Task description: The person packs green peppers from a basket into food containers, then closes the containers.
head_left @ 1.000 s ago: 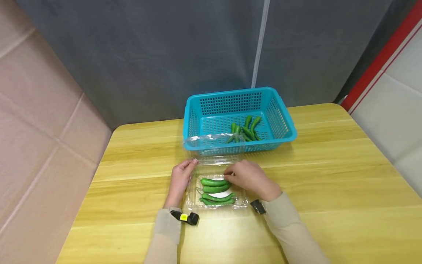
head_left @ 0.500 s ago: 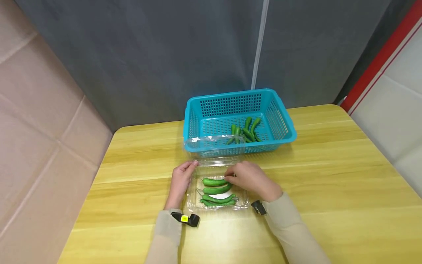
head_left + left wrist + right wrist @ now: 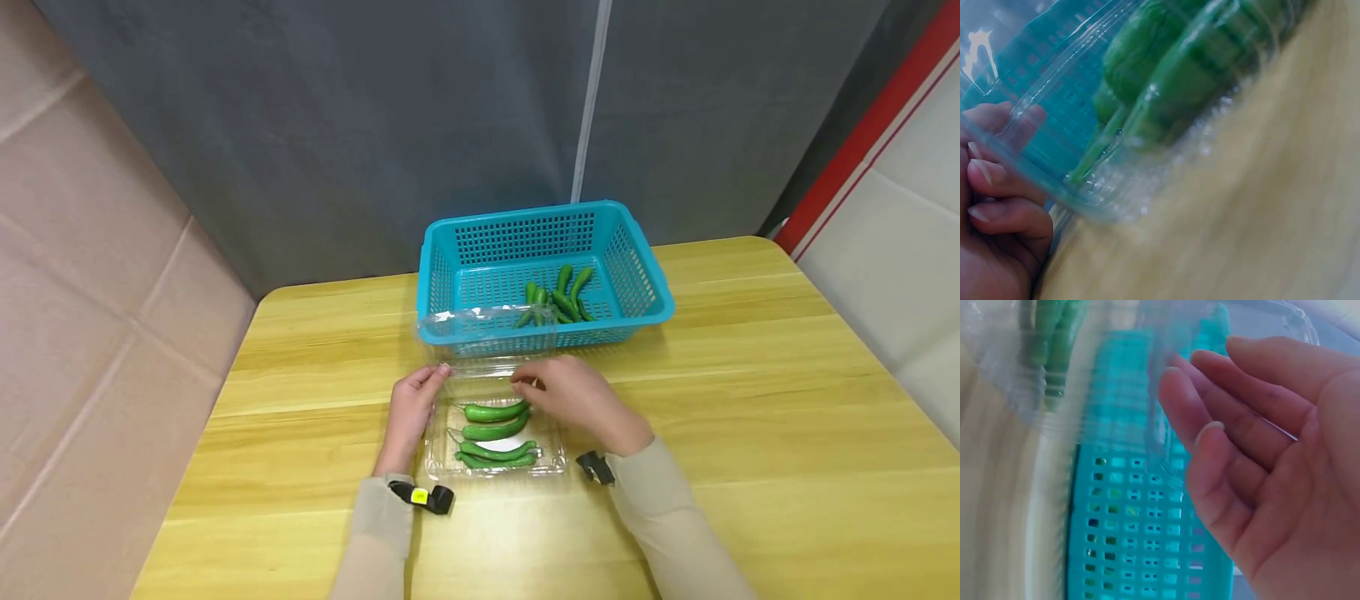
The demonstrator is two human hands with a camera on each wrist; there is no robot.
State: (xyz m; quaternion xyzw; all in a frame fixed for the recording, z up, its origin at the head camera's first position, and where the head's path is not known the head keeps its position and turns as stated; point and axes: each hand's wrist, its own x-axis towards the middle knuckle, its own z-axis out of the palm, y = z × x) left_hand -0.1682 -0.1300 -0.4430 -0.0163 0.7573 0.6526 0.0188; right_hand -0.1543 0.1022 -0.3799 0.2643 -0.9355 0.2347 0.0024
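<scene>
A clear plastic clamshell box (image 3: pixel 561 465) lies on the table with its lid (image 3: pixel 450 317) raised at the far side. Several green peppers (image 3: pixel 495 431) lie crosswise in its base, over a small white patch. My left hand (image 3: pixel 408 414) pinches the box at its far left corner near the hinge; in the left wrist view the fingers (image 3: pixel 1007 215) are curled at the clear edge. Over the far right part of the box hovers my right hand (image 3: pixel 573 396). The right wrist view shows its loosely bent fingers (image 3: pixel 1210 456) with nothing between them.
Behind the box stands a blue perforated basket (image 3: pixel 656 308), with more green peppers (image 3: pixel 566 304) in its right half. The box's lid overlaps the basket's front rim in the head view. A grey curtain (image 3: pixel 337 150) hangs behind the wooden table (image 3: pixel 750 417).
My right hand has let go of the topmost pepper and lifted slightly away toward the far side. That pepper now lies whole in view. The left hand has stayed in place.
</scene>
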